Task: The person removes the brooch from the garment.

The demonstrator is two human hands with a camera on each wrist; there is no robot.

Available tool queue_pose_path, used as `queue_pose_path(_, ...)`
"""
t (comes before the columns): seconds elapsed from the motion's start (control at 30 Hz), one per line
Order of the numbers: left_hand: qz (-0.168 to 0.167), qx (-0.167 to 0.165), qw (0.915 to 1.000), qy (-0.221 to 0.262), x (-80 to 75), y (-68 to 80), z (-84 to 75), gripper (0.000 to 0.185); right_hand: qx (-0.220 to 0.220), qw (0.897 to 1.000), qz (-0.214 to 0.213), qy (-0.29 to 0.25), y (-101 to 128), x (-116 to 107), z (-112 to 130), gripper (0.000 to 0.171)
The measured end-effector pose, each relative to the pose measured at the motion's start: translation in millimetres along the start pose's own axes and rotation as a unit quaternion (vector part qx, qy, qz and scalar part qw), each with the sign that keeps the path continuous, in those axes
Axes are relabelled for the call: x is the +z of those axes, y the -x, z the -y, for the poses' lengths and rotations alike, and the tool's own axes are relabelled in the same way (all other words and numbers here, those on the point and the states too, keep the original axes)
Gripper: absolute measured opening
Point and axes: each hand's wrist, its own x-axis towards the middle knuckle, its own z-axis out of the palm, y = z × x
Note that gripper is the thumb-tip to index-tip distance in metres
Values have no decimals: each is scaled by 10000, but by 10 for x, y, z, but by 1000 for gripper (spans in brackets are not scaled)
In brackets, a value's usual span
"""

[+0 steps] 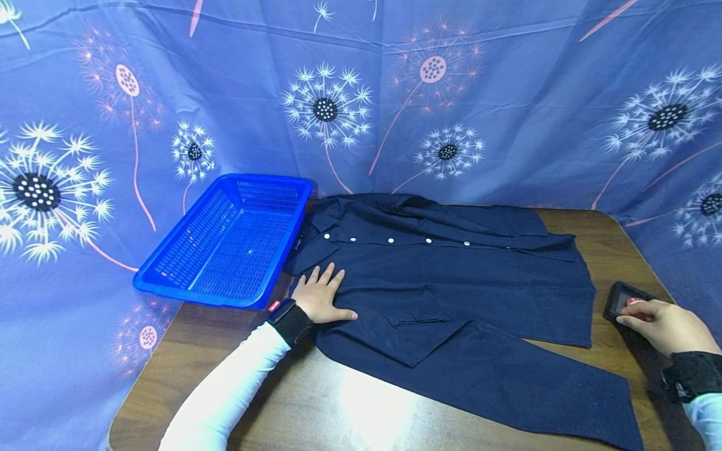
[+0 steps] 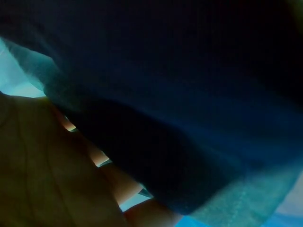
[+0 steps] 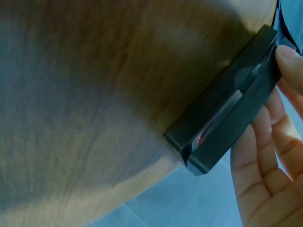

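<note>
A dark navy button-up shirt (image 1: 451, 282) lies spread out on the wooden table (image 1: 316, 401), collar toward the left. My left hand (image 1: 320, 293) rests flat on the shirt near the collar, fingers straight and spread. The left wrist view shows the palm (image 2: 42, 165) pressed against the dark cloth (image 2: 180, 94). My right hand (image 1: 660, 322) reaches to a small black device (image 1: 620, 299) at the table's right edge. Its fingers (image 3: 265, 156) lie along the device (image 3: 227, 109), and one fingertip (image 3: 289, 56) touches its end.
An empty blue plastic basket (image 1: 231, 241) sits at the table's back left, partly overhanging the edge. A blue dandelion-print cloth (image 1: 395, 94) hangs behind and around the table. Bare wood shows in front of the shirt.
</note>
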Motion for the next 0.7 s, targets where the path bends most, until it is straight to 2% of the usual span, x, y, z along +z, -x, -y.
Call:
queue_pose_path(0.17, -1, 35, 10000, 46, -2, -4, -4, 105, 6, 10000, -25, -23, 11, 1, -7, 18)
queue_pose_path(0.3, -18, 37, 9999, 94, -4, -1, 5, 104, 164, 9996, 230, -73, -12, -18, 9, 19)
queue_pose_path(0.47, 7, 7, 9999, 167, -12, -4, 18, 106, 423, 9978, 487, -178, -75, -94, 89, 45)
queue_pose_path(0.57, -9, 22, 9996, 277, -18, -8, 20, 106, 473, 9979, 373, -233, -135, -154, 192, 55)
queue_pose_path(0.7, -216, 118, 9988, 431, -52, -4, 9, 106, 403, 9986, -104, -330, -246, -213, 413, 50)
